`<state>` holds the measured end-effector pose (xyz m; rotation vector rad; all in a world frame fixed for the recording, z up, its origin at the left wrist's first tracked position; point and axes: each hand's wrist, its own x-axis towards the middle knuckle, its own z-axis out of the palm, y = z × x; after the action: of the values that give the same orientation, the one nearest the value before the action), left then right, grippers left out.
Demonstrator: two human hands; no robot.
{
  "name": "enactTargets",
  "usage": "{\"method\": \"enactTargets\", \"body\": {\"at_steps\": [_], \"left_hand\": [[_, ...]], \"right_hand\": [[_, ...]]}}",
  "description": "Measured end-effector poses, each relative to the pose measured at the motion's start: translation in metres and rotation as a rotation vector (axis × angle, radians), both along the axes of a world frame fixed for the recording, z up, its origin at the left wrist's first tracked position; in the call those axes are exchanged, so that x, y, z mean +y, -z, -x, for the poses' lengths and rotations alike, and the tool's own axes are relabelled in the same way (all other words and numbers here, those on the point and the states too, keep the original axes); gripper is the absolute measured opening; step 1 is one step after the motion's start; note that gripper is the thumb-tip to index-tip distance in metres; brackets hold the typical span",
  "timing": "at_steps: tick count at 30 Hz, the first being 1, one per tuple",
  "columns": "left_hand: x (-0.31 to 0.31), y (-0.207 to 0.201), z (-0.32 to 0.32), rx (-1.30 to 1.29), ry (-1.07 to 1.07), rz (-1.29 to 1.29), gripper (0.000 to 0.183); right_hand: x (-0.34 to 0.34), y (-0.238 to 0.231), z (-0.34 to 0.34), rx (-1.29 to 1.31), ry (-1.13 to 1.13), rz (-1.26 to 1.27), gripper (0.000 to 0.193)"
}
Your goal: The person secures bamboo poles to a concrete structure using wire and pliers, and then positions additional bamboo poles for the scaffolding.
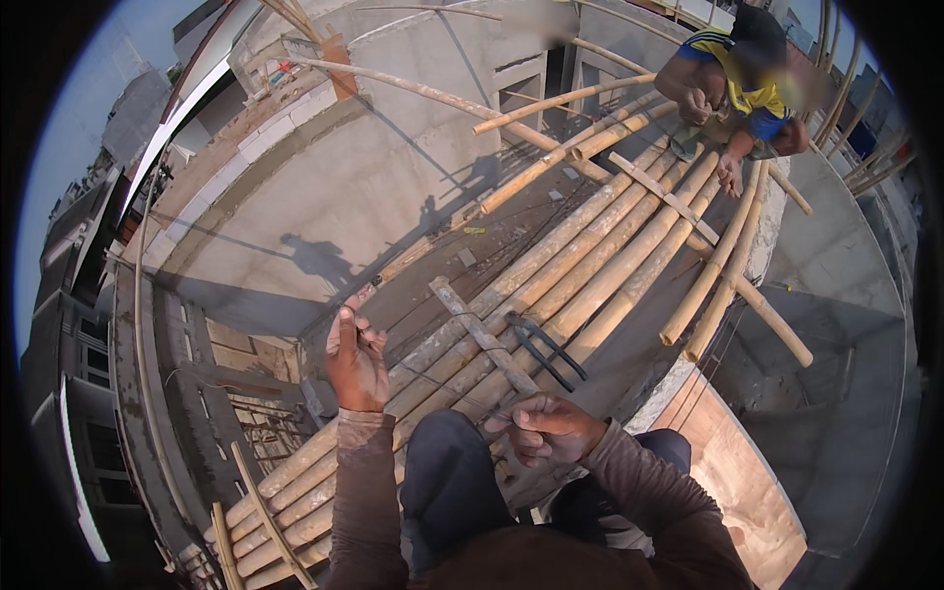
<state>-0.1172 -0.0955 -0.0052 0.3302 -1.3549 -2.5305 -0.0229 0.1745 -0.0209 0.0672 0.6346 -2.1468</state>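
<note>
My left hand [358, 360] is raised at the left of the bamboo platform [580, 285], fingers curled in with thumb and forefinger close together. What they pinch, if anything, is too small to make out. Over the near part of the platform, my right hand [553, 429] is closed, and a thin strand like wire [495, 417] shows at its fingers. Just beyond that hand, pincers [547, 352] with dark handles lie across the poles. A flat wooden crosspiece [484, 334] crosses the poles beside the pincers.
Another person [733, 88] crouches at the far right end of the platform, both hands in front. Loose bamboo poles [723, 261] stick out at the right. A grey rendered wall [324, 206] runs along the left. Lower ground shows below, with plywood [737, 472] at near right.
</note>
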Motion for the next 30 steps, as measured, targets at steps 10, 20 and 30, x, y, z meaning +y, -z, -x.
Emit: {"method": "enactTargets", "body": {"at_steps": [10,20,30], "left_hand": [[-0.006,0.022,-0.03,-0.076,-0.042,0.319,0.034],[0.021,0.054,-0.016,-0.13,-0.062,-0.158,0.049],[0.083,0.095,-0.057,-0.193,0.487,0.218,0.046]], "right_hand": [[0.027,0.051,0.045,0.244,0.389,-0.862,0.032],[0.038,0.036,0.03,0.305,0.286,-0.894,0.034],[-0.013,0.093,-0.002,-0.135,0.232,-0.712,0.025]]}}
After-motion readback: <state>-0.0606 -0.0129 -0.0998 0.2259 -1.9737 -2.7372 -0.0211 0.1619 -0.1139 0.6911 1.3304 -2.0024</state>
